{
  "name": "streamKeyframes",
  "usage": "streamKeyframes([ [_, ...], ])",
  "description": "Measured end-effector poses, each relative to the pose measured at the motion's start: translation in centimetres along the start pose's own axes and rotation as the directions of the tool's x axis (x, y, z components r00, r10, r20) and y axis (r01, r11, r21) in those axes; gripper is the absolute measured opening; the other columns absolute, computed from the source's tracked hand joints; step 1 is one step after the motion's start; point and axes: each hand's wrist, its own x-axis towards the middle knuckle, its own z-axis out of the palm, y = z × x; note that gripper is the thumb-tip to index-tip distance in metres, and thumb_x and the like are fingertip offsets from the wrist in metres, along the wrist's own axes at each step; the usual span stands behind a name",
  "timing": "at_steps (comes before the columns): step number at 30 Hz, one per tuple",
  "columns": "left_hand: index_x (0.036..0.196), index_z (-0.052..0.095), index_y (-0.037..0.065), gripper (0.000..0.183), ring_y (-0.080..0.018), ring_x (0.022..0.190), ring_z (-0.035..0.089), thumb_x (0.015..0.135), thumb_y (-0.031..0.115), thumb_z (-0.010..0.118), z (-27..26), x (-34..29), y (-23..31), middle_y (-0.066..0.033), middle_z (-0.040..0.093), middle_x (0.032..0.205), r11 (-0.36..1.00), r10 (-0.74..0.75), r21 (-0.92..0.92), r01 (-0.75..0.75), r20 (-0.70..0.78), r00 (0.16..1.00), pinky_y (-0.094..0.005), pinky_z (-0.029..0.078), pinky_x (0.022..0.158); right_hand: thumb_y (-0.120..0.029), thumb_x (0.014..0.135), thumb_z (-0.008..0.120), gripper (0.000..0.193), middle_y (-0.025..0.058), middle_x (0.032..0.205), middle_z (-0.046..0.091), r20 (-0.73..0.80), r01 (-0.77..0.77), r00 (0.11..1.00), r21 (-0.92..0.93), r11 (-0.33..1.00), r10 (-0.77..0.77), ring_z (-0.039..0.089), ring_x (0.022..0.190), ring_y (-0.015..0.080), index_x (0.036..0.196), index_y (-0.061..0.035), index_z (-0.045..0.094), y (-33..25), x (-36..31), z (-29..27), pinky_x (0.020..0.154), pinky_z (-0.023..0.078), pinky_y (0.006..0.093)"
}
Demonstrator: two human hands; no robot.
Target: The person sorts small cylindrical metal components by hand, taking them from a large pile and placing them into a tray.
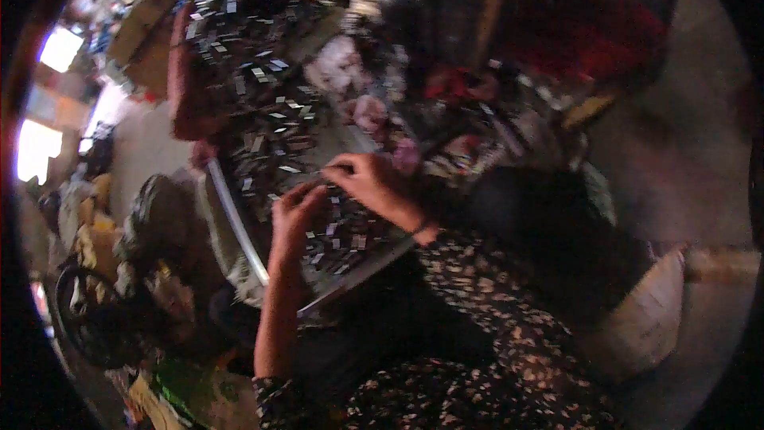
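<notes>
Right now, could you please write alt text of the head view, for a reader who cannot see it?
A person's left hand and right hand are close together over a silver-edged tabletop strewn with small rectangular pieces; blur hides whether they hold anything.

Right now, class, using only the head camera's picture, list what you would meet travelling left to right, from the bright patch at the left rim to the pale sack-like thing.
Bright patch → slanting metal edge → left hand → right hand → pale sack-like thing.
</notes>
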Motion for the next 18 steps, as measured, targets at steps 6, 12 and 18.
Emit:
streamKeyframes([
  [6, 0.101, 0.061, -0.001, 0.03, -0.0061, 0.056, 0.051, 0.081, 0.022, 0.061, -0.1, -0.1, 0.3, -0.0029, 0.061, 0.072, 0.998, 0.003, -0.065, 0.004, 0.108, 0.994, -0.0204, 0.039, 0.048, -0.016, 0.08, 0.061, 0.019, 0.0098, 0.074, 0.06, 0.111, 0.032, 0.993, -0.02, 0.999, -0.03, 0.059, 0.067, 0.0207, 0.09, 0.0002, 0.062, -1.8, -0.2, -0.9, 0.061, 0.046, 0.0307],
  [12, 0.096, 0.061, -0.001, 0.027, -0.0056, 0.052, 0.048, 0.08, 0.021, 0.062, 0.0, -0.2, 1.8, -0.002, 0.06, 0.069, 0.999, 0.032, 0.034, -0.039, 0.166, 0.986, -0.0199, 0.036, 0.046, -0.007, 0.077, 0.062, 0.023, 0.0115, 0.1, 0.053, -0.236, 0.34, 0.834, -0.493, 0.801, -0.499, 0.052, 0.091, 0.0286, 0.099, -0.0031, 0.056, -8.8, -1.4, -8.4, 0.078, 0.043, 0.0361],
  [18, 0.097, 0.062, -0.003, 0.032, -0.0062, 0.058, 0.048, 0.079, 0.023, 0.063, 3.9, 1.3, 5.1, -0.0012, 0.058, 0.068, 0.974, 0.094, 0.175, -0.143, 0.262, 0.961, -0.0213, 0.038, 0.048, -0.009, 0.079, 0.062, 0.034, 0.0133, 0.111, 0.051, -0.386, 0.021, 0.416, -0.901, 0.433, -0.823, 0.047, 0.105, 0.0288, 0.11, -0.0012, 0.052, -13.2, -2.3, -21.2, 0.09, 0.037, 0.0393],
])
